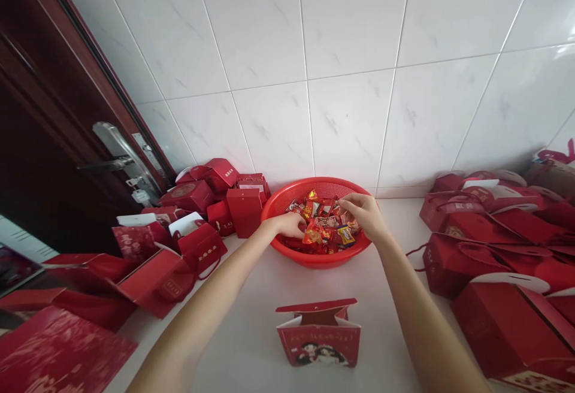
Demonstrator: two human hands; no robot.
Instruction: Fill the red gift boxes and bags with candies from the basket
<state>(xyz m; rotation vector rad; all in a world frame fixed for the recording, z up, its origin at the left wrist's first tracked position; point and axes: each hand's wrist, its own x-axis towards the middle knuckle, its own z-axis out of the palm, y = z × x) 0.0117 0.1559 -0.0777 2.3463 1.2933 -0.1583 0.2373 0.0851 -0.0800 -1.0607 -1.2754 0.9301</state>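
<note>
Red box (320, 342) up front, L hand (288, 225) & R hand (367, 213) at candies (324, 223) in bskt (314, 259), grips unclear

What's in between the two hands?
Wrapped sweets in the red basket lie between the left hand and the right hand, seen in the head view.

Busy white tabletop (249, 321), red basket (321, 259) sat back, open box (321, 338) stood nearer, cartons (200, 247) crowded left, red boxes (453, 264) packed right
</note>
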